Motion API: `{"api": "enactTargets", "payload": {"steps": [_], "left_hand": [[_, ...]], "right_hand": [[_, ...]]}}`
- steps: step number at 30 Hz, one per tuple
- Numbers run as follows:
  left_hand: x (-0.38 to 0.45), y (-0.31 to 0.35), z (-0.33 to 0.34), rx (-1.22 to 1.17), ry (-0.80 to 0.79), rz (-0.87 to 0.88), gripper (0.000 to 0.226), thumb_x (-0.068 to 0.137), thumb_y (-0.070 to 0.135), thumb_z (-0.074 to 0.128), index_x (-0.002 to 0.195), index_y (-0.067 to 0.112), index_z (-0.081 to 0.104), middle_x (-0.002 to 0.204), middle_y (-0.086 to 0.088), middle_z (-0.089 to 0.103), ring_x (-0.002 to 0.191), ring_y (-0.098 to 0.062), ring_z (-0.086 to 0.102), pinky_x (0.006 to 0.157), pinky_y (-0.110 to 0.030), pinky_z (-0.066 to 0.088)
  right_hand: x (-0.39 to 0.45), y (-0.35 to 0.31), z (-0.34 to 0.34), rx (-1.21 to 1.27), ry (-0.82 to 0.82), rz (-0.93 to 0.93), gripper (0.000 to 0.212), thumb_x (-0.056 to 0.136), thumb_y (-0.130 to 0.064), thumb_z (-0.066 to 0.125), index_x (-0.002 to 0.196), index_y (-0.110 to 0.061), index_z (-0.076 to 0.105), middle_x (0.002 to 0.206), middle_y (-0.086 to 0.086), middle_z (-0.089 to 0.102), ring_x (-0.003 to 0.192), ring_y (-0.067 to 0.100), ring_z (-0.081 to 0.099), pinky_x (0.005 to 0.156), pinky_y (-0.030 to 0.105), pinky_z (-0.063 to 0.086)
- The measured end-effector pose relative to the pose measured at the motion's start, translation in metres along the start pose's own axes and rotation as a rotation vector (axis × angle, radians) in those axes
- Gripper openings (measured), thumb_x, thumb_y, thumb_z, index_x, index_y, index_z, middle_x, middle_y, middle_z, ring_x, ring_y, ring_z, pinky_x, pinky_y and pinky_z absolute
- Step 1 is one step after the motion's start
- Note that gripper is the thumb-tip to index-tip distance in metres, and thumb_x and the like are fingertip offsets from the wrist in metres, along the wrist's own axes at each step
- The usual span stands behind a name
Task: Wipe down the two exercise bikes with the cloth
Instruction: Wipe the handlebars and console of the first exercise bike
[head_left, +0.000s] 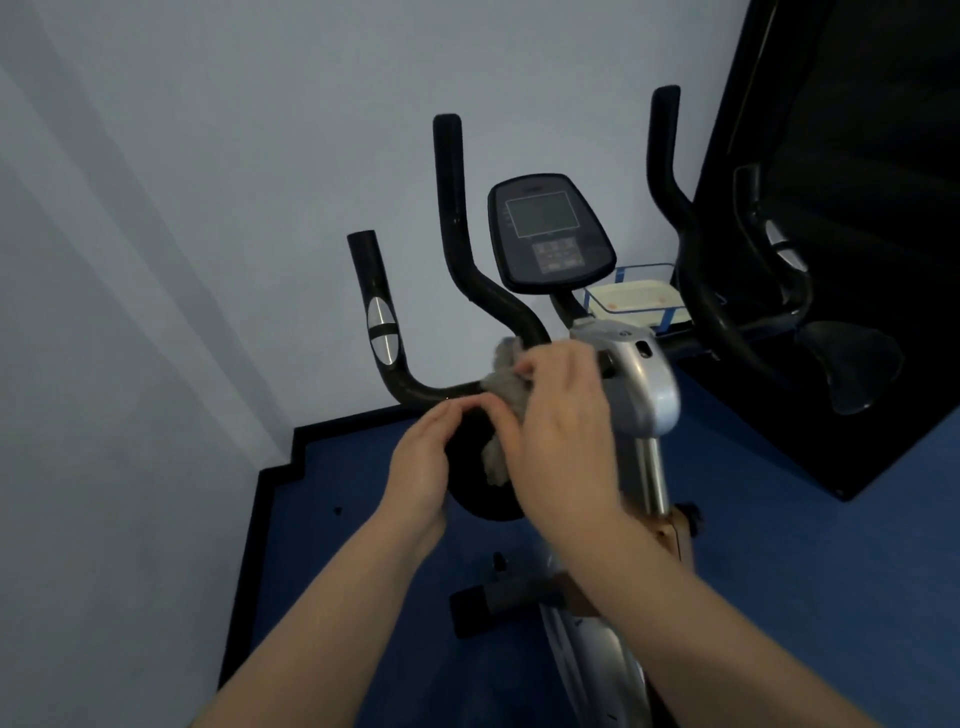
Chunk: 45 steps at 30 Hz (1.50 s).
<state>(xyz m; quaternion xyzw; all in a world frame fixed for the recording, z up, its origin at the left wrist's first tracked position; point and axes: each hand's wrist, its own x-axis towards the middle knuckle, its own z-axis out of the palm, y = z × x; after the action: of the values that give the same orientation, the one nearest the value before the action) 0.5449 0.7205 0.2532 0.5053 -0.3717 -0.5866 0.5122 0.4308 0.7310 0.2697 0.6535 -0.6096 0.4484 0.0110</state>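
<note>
At handlebar: cloth is gripped by right hand, for wiping;
Left hand: bar is clasped, likely for steadying

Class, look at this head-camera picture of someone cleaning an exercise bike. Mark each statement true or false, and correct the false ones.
1. The right hand holds a grey cloth against the handlebar. True.
2. The console screen shows bright numbers. False: it is dark.
3. The left hand rests on the console. False: it is at the handlebar, below the console.
4. The floor is blue. True.
</note>
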Motion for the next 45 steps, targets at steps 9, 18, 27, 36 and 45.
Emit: {"api": "enactTargets", "payload": {"steps": [9,18,27,36,45], "left_hand": [[-0.019,-0.002,-0.032,-0.084,-0.208,-0.011,0.04,0.099,0.028,0.04,0.129,0.014,0.062,0.126,-0.005,0.066,0.12,-0.015,0.06,0.102,-0.032,0.041],[-0.016,-0.007,-0.038,-0.038,-0.249,-0.013,0.045,0.094,0.044,0.038,0.124,0.024,0.066,0.122,0.0,0.068,0.115,-0.012,0.062,0.096,-0.031,0.045],[-0.023,-0.011,-0.028,0.107,-0.204,0.145,0.035,0.103,0.03,0.039,0.13,0.029,0.06,0.121,0.014,0.067,0.114,0.002,0.059,0.098,-0.021,0.043],[-0.005,-0.003,-0.009,0.502,0.032,0.359,0.031,0.095,0.008,0.051,0.117,0.026,0.065,0.112,0.013,0.064,0.104,0.003,0.058,0.094,-0.027,0.05],[-0.004,-0.018,0.008,0.608,0.19,0.447,0.026,0.098,0.017,0.047,0.111,0.032,0.063,0.103,0.019,0.064,0.096,0.002,0.059,0.088,-0.032,0.052]], "right_hand": [[-0.063,-0.009,0.004,0.191,-0.225,-0.088,0.045,0.084,-0.008,0.07,0.127,-0.018,0.062,0.125,-0.002,0.059,0.12,0.009,0.046,0.104,0.025,0.039],[-0.074,-0.011,-0.005,0.264,-0.266,-0.036,0.042,0.089,-0.005,0.062,0.129,-0.016,0.062,0.124,-0.001,0.059,0.118,0.01,0.047,0.099,0.018,0.041],[-0.086,-0.02,-0.009,0.264,-0.215,0.108,0.044,0.09,-0.003,0.062,0.131,-0.015,0.059,0.124,-0.002,0.056,0.118,0.01,0.046,0.101,0.023,0.041],[-0.039,0.006,-0.017,0.494,-0.006,0.359,0.03,0.097,-0.017,0.053,0.127,-0.019,0.059,0.119,-0.004,0.06,0.117,0.016,0.053,0.098,0.041,0.046],[0.01,0.037,-0.03,0.523,-0.189,0.395,0.008,0.097,-0.031,0.054,0.101,-0.026,0.059,0.088,-0.013,0.065,0.083,-0.001,0.061,0.072,0.022,0.051]]}}
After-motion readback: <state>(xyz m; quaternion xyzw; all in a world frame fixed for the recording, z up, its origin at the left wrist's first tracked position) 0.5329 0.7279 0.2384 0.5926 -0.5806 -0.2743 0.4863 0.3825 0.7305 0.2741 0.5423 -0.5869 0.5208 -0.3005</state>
